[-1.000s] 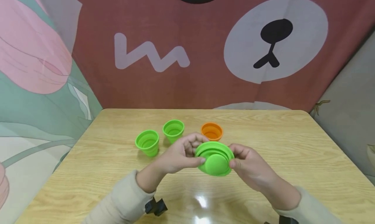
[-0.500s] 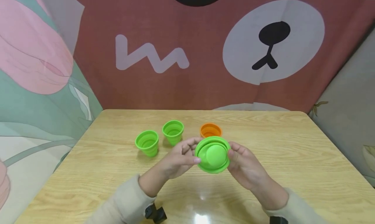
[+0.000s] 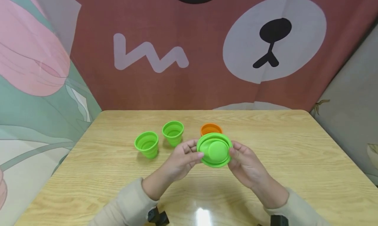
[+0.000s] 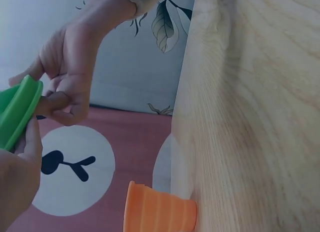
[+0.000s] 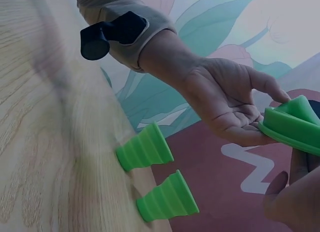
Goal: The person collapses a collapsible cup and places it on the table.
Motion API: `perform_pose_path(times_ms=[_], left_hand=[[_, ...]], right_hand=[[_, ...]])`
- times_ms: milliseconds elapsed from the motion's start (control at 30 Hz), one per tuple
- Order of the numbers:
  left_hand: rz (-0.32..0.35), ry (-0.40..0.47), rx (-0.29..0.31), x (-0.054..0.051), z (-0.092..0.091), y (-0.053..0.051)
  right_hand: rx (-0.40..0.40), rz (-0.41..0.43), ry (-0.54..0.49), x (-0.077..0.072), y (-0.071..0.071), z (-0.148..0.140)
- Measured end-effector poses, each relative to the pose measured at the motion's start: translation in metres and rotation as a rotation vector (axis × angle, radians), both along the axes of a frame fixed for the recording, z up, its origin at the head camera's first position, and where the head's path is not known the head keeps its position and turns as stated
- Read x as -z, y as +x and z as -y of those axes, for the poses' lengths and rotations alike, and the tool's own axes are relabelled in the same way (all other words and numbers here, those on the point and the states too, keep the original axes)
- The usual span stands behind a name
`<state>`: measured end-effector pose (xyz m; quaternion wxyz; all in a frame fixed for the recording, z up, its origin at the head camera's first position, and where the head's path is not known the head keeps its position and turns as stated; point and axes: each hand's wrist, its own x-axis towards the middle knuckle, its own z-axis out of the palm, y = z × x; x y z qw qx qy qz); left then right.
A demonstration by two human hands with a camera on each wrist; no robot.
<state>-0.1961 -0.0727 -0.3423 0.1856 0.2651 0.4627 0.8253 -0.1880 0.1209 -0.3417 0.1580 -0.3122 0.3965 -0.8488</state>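
Observation:
Between both hands, above the table, is a green collapsible cup, folded nearly flat with its round base toward the head camera. The left hand pinches its left rim, thumb on the near face and fingers behind. On the opposite rim the right hand has a pinch of its own. The right wrist view shows the folded cup from the side, with part of the base bulging out of the rim. Just behind it an orange collapsible cup stands on the table, its lower part hidden by the held cup.
Two expanded green cups stand upright at the left: a nearer green cup and a farther green cup. They rest on a wood-grain table. A printed bear curtain hangs behind the far edge.
The folded green cup has risen a little, away from the person, and now covers more of the orange cup. Its base faces the head camera more squarely. Both hands keep their pinch.

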Motion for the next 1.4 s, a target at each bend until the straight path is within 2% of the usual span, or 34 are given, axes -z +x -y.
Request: perform_pose_path(times_ms=[133,200,267,433,500,600,733,900,1100,1267,1400], left_hand=[[0.026,-0.072,-0.07,-0.005,-0.003,0.001],[0.024,-0.086,-0.075,-0.006,-0.004,0.0],[0.003,-0.078,-0.038,-0.006,-0.002,-0.002],[-0.049,-0.017,0.142,-0.001,0.005,-0.01],[-0.056,-0.021,0.164,0.001,0.006,-0.012],[-0.05,-0.043,0.144,0.006,0.006,-0.017],[-0.002,-0.07,0.106,0.014,0.004,-0.02],[-0.012,-0.041,0.09,0.019,0.004,-0.02],[-0.064,0.026,0.099,0.02,0.003,-0.017],[-0.062,0.009,0.064,0.019,0.0,-0.014],[-0.058,-0.009,0.06,0.016,-0.001,-0.012]], right_hand=[[0.011,0.008,0.027,0.001,0.002,-0.001],[0.023,0.005,0.055,0.0,0.003,-0.001],[0.038,-0.003,0.076,0.001,0.005,-0.001],[0.044,-0.031,0.082,0.003,0.004,-0.003],[0.04,-0.039,0.09,0.006,0.002,-0.004],[0.03,-0.008,0.102,0.012,-0.004,-0.005],[0.014,0.049,0.102,0.02,-0.009,-0.005],[0.011,0.017,0.072,0.019,-0.01,-0.004],[0.01,0.002,0.047,0.016,-0.009,-0.003],[0.001,0.031,0.026,0.018,-0.007,-0.003],[0.005,0.038,0.025,0.019,-0.005,-0.004]])
